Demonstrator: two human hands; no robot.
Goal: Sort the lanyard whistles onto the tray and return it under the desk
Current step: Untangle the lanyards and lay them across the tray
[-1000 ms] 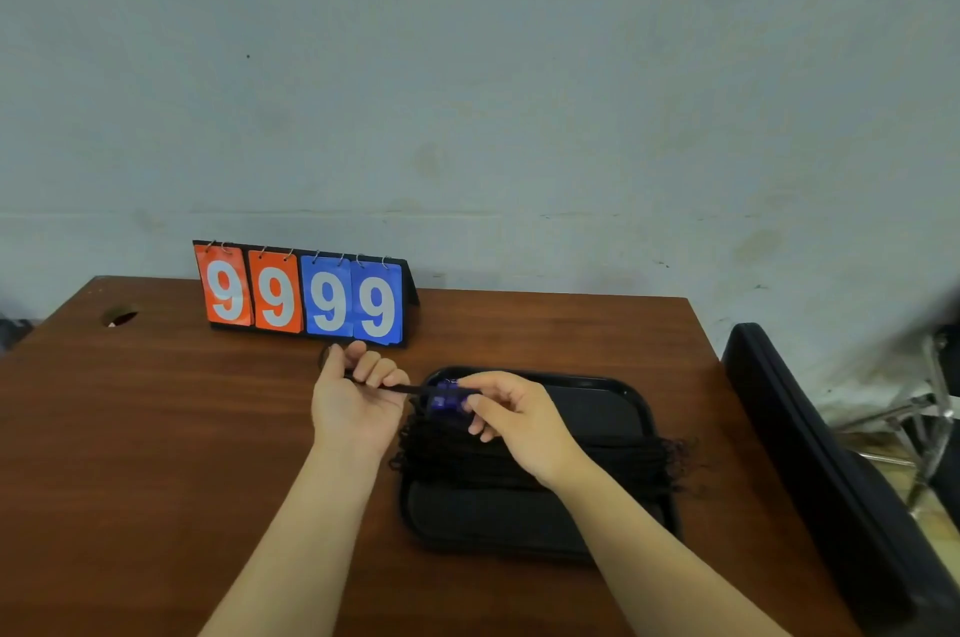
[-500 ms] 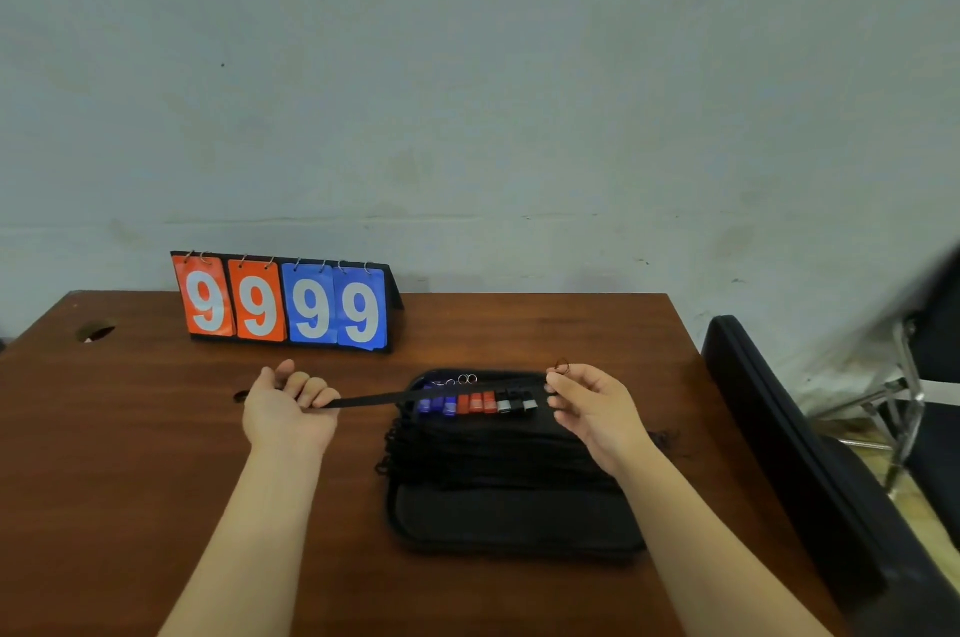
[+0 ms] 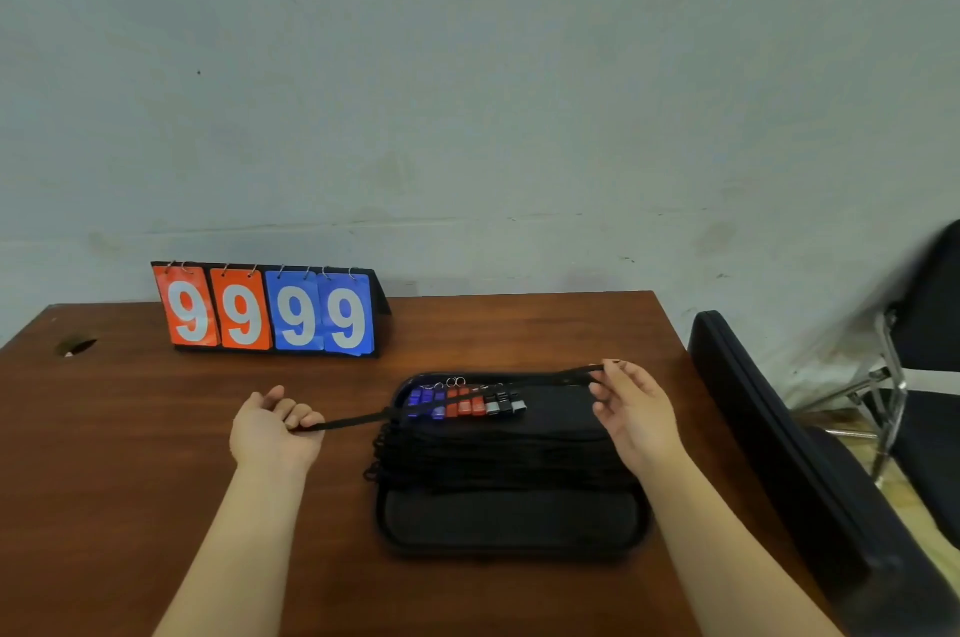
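both hands grip one black lanyard (image 3: 353,422), pulled into a straight line between them.

entries, near to far, as we log them:

- left hand (image 3: 275,431): fingers curled round the strap's left end, over the desk (image 3: 104,480) and just left of the tray.
- right hand (image 3: 634,410): thumb and forefinger pinch the strap's right end over the tray's far right corner, with the other fingers loose.
- black tray (image 3: 511,524): lies flat on the desk between our forearms, its near part bare.
- heap of black cords (image 3: 498,459): piled across the tray's middle, spilling a little over its left rim.
- row of whistles (image 3: 465,402): blue, red, then black and grey, lined up along the tray's far edge. the held strap crosses above them, rising from left to right. we cannot tell which whistle it is tied to.
- dark padded chair (image 3: 810,470): just beside the desk's right edge.
- small hole (image 3: 75,345): in the desk's far left.
- flip scoreboard (image 3: 270,311): stands at the desk's back edge and reads 9 9 in orange and 9 9 in blue.
- grey wall (image 3: 519,90): behind everything.
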